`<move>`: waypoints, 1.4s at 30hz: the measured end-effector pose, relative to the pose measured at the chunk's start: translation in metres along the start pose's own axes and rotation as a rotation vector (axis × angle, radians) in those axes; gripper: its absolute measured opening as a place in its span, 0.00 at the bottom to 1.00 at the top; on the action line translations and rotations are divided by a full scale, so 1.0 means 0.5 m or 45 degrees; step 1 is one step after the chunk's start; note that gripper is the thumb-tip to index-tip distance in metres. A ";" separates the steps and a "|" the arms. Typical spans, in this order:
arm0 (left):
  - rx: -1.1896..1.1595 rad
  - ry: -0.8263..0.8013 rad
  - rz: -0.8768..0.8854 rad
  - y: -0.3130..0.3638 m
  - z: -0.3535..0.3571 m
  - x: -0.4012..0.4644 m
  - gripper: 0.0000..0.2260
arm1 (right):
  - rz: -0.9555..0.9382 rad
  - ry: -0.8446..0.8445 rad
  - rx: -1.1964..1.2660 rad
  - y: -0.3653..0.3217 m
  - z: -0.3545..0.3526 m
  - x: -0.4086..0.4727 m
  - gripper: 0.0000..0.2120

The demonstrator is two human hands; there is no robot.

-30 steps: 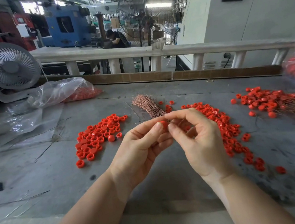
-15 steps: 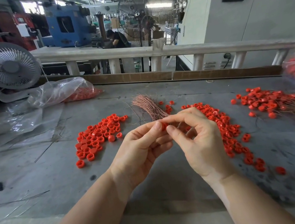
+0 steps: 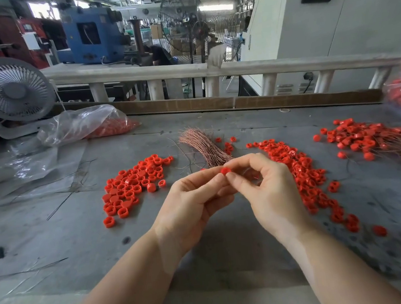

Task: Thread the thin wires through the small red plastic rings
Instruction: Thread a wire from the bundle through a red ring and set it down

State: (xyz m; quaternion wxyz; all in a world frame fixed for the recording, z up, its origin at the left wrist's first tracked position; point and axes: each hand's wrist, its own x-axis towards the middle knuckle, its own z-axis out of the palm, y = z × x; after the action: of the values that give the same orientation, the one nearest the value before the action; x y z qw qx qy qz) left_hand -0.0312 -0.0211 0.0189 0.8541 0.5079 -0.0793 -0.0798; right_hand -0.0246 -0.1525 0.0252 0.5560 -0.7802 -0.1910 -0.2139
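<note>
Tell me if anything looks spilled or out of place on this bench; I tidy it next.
Mostly orderly piles, but a trail of red rings straggles toward the near right edge, one stray ring lying apart. Loose wire strands lie scattered left, away from the wire bundle.

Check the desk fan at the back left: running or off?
Off, apparently: the white desk fan shows separate, sharp blades behind its grille, no spin blur.

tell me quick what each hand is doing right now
Left hand: pinching the red ring.
Right hand: pinching the same ring; any wire is too thin to see.
</note>
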 end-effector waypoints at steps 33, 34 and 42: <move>0.114 0.246 0.019 -0.017 -0.011 0.013 0.06 | 0.412 0.092 -0.853 0.033 -0.011 0.004 0.06; 0.111 0.248 0.021 -0.017 -0.011 0.013 0.06 | 0.421 0.053 -0.957 0.035 -0.011 0.003 0.06; 0.105 0.252 0.036 -0.016 -0.013 0.011 0.07 | 0.259 -0.022 -1.072 0.046 -0.016 0.002 0.08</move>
State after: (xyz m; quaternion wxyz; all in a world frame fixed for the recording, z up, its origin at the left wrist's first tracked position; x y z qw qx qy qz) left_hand -0.0248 -0.0207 0.0092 0.8370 0.5470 -0.0048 -0.0139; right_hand -0.0124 -0.1673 0.0100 0.2060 -0.9555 -0.0141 -0.2108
